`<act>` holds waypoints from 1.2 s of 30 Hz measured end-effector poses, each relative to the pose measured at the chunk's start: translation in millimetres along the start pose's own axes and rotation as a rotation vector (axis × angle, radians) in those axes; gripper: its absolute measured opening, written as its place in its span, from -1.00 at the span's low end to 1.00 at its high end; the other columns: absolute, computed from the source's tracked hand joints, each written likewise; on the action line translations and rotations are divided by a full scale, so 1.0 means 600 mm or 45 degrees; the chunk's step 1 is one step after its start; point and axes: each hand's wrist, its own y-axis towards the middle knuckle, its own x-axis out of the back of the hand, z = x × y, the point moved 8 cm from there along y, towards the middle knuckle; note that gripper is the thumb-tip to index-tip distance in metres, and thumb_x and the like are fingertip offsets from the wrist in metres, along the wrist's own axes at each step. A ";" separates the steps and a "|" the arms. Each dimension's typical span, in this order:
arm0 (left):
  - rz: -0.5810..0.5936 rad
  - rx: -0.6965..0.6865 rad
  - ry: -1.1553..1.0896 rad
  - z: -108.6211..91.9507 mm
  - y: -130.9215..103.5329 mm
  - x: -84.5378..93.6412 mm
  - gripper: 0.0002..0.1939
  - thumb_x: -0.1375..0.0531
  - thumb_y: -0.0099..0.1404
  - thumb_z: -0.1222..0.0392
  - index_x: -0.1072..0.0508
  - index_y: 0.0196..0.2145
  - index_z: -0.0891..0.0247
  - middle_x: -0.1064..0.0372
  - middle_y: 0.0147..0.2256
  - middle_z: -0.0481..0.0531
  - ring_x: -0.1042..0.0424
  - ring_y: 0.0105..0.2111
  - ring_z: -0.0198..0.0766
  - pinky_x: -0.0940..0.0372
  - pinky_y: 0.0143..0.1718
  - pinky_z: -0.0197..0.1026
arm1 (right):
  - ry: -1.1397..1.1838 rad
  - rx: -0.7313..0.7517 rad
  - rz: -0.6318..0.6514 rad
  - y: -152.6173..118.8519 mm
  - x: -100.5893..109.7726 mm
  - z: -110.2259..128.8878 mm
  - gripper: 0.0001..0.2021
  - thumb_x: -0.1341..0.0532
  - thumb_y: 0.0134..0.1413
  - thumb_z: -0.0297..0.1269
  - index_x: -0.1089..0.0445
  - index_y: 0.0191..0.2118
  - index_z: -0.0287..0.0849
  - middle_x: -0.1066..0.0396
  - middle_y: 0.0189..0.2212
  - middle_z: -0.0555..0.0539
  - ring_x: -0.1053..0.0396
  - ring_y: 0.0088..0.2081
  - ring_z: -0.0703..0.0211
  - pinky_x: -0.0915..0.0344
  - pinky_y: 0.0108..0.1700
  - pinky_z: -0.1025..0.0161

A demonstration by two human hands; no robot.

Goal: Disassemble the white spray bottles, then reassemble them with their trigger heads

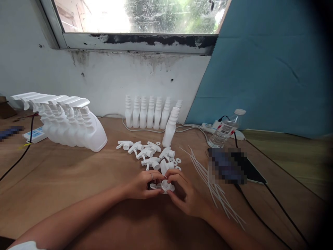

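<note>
Both my hands meet at the near middle of the table around one white spray head, whose round collar faces up. My left hand, with a ring on one finger, grips its left side. The fingers of my right hand close on the collar's right side. Just beyond lie several loose white spray heads and small white washers. A white bottle stands behind them, in front of a row of similar bottles.
Bottles with spray heads stand in a row at the left, beside a power strip. Thin white tubes lie to the right. Farther right are a clear water bottle, blurred devices and black cables.
</note>
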 end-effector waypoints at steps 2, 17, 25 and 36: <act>-0.004 0.049 0.022 0.006 -0.004 -0.001 -0.63 -0.24 0.23 0.16 -0.39 -0.02 0.32 -0.46 -0.21 0.13 -0.43 -0.26 -0.24 -0.33 -0.20 -0.25 | -0.034 0.032 -0.012 0.000 0.003 0.002 -0.83 -0.15 0.12 -0.45 -0.21 -0.18 -0.11 -0.31 -0.11 -0.18 -0.34 -0.06 0.09 -0.33 0.00 0.13; 0.036 -0.259 0.479 -0.033 -0.005 -0.009 -0.80 -0.13 0.36 0.16 -0.42 -0.11 0.28 -0.47 -0.16 0.14 -0.46 -0.22 -0.26 -0.33 -0.19 -0.28 | -0.222 0.397 -0.100 -0.002 0.009 0.037 -0.83 -0.17 0.10 -0.56 -0.34 -0.19 -0.21 -0.36 -0.20 -0.16 -0.31 -0.15 0.13 -0.35 -0.11 0.14; -0.032 -0.340 0.579 -0.039 -0.009 -0.013 -0.85 -0.08 0.39 0.20 -0.40 -0.18 0.30 -0.47 -0.25 0.11 -0.45 -0.31 -0.29 -0.33 -0.29 -0.31 | -0.511 0.454 -0.146 -0.002 0.006 0.049 -0.86 -0.21 0.08 -0.46 -0.35 -0.20 -0.26 -0.36 -0.14 -0.24 -0.32 -0.08 -0.04 -0.37 -0.12 0.00; -0.138 -0.384 0.769 -0.035 -0.012 -0.010 -0.84 -0.05 0.35 0.21 -0.37 -0.35 0.28 -0.36 -0.44 0.04 -0.35 -0.45 -0.29 -0.26 -0.42 -0.28 | -0.444 0.198 -0.071 0.005 -0.025 0.039 -0.68 -0.09 0.20 -0.47 -0.25 0.08 -0.28 -0.31 0.03 -0.29 -0.29 0.09 -0.02 -0.35 0.08 0.06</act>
